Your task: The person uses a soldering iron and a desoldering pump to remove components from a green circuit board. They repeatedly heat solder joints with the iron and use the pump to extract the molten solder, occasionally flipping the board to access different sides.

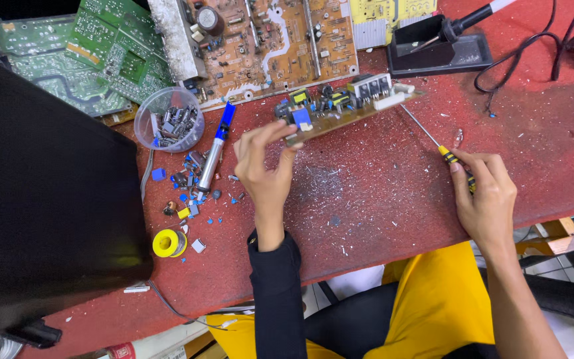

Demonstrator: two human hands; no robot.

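Left hand [265,167] had a pinch grip on the near end of a narrow circuit board [340,106], thumb and fingers pressed onto its edge beside a blue component. The board was tilted up off the red counter [380,193], component side facing away from the person, far end angled toward the soldering iron stand [436,53].

Right hand [485,196] was closed around the yellow-and-black handle of a screwdriver [433,136]. The shaft ran up and left, with its tip at the board's right end near the white connector; couldn't tell if it actually touched.

Left of the left hand: a blue-and-silver desoldering pump [214,149] lay on the counter, just beside a clear plastic cup [169,119] full of pulled components. Loose blue and grey parts [191,186] were scattered below the cup, with a yellow solder spool [168,242] nearer the counter edge.

Behind the board: a large brown circuit board [267,43] with a heatsink strip, and green boards [94,56] stacked to its left. The soldering iron [473,18] sat in its black stand at upper right, black cable [526,50] looping off to the right.

A big black panel [41,199] covered the left side of the view. The counter surface was littered with solder flecks and lead clippings between the hands.
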